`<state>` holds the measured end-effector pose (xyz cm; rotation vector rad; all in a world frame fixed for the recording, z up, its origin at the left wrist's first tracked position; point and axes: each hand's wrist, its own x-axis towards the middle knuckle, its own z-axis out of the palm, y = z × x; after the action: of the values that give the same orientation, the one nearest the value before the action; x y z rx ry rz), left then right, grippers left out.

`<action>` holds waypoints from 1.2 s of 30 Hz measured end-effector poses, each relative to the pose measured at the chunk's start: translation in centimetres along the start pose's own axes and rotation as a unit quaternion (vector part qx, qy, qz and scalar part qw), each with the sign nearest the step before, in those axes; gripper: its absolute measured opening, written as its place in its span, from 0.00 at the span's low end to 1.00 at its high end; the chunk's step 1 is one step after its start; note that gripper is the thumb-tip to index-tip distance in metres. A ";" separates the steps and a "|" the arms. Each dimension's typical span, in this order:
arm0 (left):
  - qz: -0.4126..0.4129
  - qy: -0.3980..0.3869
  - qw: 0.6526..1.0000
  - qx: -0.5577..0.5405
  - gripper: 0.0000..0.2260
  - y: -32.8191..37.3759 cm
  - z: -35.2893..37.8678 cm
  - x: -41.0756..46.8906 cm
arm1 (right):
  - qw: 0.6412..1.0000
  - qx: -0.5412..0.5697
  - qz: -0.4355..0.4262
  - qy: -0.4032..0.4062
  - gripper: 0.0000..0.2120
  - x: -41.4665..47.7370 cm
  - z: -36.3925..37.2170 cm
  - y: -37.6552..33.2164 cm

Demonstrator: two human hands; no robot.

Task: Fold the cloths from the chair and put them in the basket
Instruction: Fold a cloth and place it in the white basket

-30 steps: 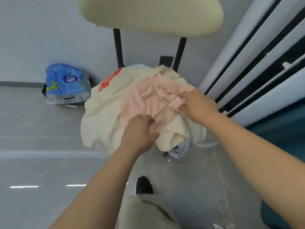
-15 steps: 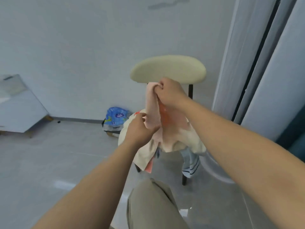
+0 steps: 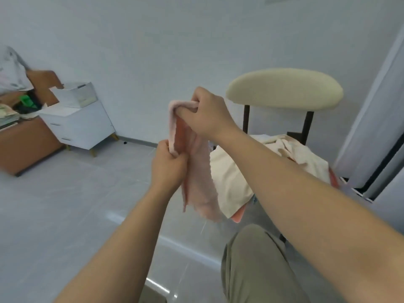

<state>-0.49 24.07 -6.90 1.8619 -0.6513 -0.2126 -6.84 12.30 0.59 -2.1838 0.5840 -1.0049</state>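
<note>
While facing the chair, holds a pink towel up in the air with both hands, off the seat and just left of it. Grips the bunched top edge with the right hand, fingers curled over the fold, level with the left end of the cream backrest. Pinches the towel's left edge lower down with the left hand, thumb and fingers closed on the cloth. Holds the hands one above the other, near each other but apart. Lets the rest hang as a narrow strip, its bottom edge ending above the floor, beside a raised knee in khaki trousers.

Has a cream cloth heaped on the seat to the right, its near-left edge drooping over the side, with an orange-red cloth peeking out beneath.

Has a wide stretch of grey tiled floor on the left, reaching to a white nightstand and a cluttered wooden counter at the far left wall, both well apart from the towel. Has a dark-framed sliding door close behind the chair on the right.
</note>
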 end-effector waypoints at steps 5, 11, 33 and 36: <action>-0.080 -0.003 0.995 0.062 0.12 -9.5 -3.9 1.5 | 0.995 0.006 0.099 0.000 0.23 -2.3 9.0 5.4; -0.190 -0.032 0.977 0.095 0.09 -21.6 -6.6 4.0 | 0.976 0.004 0.217 -0.024 0.22 -5.6 19.0 11.7; -0.296 -0.025 0.950 -0.094 0.06 -28.7 -5.4 11.3 | 0.857 -0.259 0.264 -0.360 0.24 -4.5 27.1 22.0; -0.354 -0.069 0.916 -0.177 0.10 -28.4 -4.7 10.9 | 0.861 -0.244 0.252 -0.368 0.19 -4.6 27.0 21.7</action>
<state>20.14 29.24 -29.13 1.6618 0.0109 -0.8804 9.01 10.40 -30.46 -2.3952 1.0192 0.3087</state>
